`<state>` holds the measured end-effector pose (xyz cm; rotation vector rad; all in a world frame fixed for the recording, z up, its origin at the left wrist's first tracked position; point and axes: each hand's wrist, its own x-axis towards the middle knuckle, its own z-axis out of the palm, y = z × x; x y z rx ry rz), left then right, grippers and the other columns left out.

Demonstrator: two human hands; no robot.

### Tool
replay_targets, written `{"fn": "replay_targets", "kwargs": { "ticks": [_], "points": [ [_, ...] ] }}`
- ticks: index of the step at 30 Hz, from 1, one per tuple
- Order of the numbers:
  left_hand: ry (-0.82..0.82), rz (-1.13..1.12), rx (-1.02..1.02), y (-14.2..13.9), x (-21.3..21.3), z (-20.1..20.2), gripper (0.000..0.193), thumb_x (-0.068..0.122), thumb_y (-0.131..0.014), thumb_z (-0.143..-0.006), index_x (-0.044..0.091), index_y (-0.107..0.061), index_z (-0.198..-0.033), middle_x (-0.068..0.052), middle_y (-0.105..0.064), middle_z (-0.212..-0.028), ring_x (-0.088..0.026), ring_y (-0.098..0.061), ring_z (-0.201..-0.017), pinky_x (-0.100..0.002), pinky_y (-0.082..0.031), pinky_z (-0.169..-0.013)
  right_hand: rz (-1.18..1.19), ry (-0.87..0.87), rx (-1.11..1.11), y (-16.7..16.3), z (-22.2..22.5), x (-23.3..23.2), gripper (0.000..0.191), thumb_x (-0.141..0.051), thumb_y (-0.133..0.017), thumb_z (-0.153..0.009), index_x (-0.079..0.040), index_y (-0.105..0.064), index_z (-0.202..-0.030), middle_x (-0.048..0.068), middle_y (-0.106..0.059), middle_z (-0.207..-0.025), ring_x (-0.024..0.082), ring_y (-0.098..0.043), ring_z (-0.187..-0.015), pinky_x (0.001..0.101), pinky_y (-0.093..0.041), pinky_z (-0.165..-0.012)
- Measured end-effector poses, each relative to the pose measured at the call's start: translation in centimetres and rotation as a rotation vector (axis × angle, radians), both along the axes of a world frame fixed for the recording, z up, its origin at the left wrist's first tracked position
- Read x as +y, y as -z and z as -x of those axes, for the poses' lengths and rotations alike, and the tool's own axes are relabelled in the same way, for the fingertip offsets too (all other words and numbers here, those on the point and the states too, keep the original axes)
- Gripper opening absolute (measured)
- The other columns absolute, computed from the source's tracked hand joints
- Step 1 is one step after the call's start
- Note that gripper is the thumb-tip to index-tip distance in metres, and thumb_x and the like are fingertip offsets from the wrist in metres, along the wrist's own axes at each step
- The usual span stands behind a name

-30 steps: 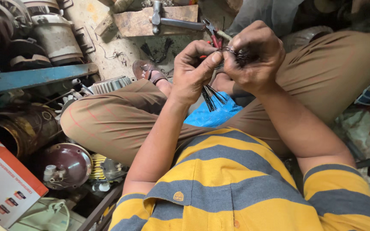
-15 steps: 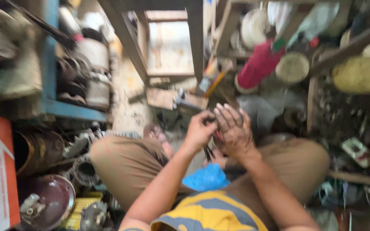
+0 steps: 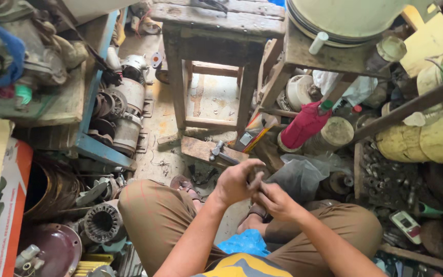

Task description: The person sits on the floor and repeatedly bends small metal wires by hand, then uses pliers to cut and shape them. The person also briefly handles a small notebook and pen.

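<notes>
Small dark part (image 3: 255, 177) pinched between two hands above the lap.

The small dark part, too blurred to identify, sits where the left hand (image 3: 237, 182) and right hand (image 3: 275, 200) meet; both are curled closed around it, fingers touching. Nearby containers: a dented yellow bucket (image 3: 426, 138) at right, contents hidden; a cardboard box (image 3: 6, 205) at left. On the dusty floor lie a hammer (image 3: 221, 153) on a wood block, a rough wooden stool (image 3: 216, 61), a ribbed metal motor stator (image 3: 102, 223) and a red bottle (image 3: 303, 125).
</notes>
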<state>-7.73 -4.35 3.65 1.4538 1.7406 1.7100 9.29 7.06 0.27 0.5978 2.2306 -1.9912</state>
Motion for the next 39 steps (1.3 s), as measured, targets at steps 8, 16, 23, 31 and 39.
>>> {"fn": "replay_targets", "kwargs": {
  "ticks": [8,16,23,31,39],
  "points": [
    [0.216,0.068,-0.077,-4.4,-1.3,1.4,0.043,0.025,-0.083,-0.079,0.006,-0.066,-0.114,-0.012,-0.067,-0.093,-0.024,-0.067,-0.085,-0.034,-0.055,-0.077,0.513,0.060,0.141,0.1,-2.2,-0.8,0.045,-0.041,-0.044,-0.106,-0.002,-0.063,-0.098,0.003,-0.052,-0.069,0.010,-0.043,-0.056,0.0259,-0.034,-0.052],
    [0.368,0.126,-0.372,-2.0,-0.2,1.6,0.040,0.038,-0.077,-0.089,0.000,-0.075,-0.100,-0.011,-0.073,-0.101,-0.019,-0.068,-0.094,-0.033,-0.054,-0.085,0.195,0.041,0.386,-3.0,-0.1,-0.4,0.050,-0.041,-0.040,-0.110,0.001,-0.064,-0.100,0.005,-0.066,-0.084,0.012,-0.058,-0.072,0.0281,-0.046,-0.064],
    [0.254,-0.140,-1.248,1.5,0.7,-1.5,0.032,0.030,-0.063,-0.099,0.001,-0.070,-0.086,-0.009,-0.072,-0.086,-0.015,-0.068,-0.093,-0.029,-0.055,-0.084,0.054,0.284,0.349,-0.7,3.2,-3.1,0.054,-0.042,-0.036,-0.110,-0.004,-0.063,-0.083,0.004,-0.057,-0.066,0.013,-0.054,-0.055,0.0283,-0.041,-0.050],
    [-0.133,-0.205,-1.364,4.9,1.0,-1.7,0.037,0.014,-0.059,-0.098,0.011,-0.048,-0.063,0.000,-0.047,-0.054,-0.012,-0.044,-0.047,-0.029,-0.035,-0.046,-1.340,0.013,0.827,-0.9,5.4,-3.7,0.016,-0.004,-0.049,-0.106,0.004,-0.059,-0.097,0.022,-0.062,-0.086,0.037,-0.059,-0.072,0.0439,-0.048,-0.068],
    [-0.190,-0.214,-0.241,3.9,0.4,0.9,0.057,0.049,-0.045,-0.115,-0.004,-0.064,-0.111,-0.006,-0.061,-0.078,-0.017,-0.059,-0.069,-0.030,-0.048,-0.064,0.060,0.201,0.239,1.6,5.8,-2.6,0.045,-0.026,-0.038,-0.114,-0.006,-0.058,-0.079,0.007,-0.057,-0.066,0.024,-0.052,-0.058,0.0359,-0.043,-0.056]
  ]
}}
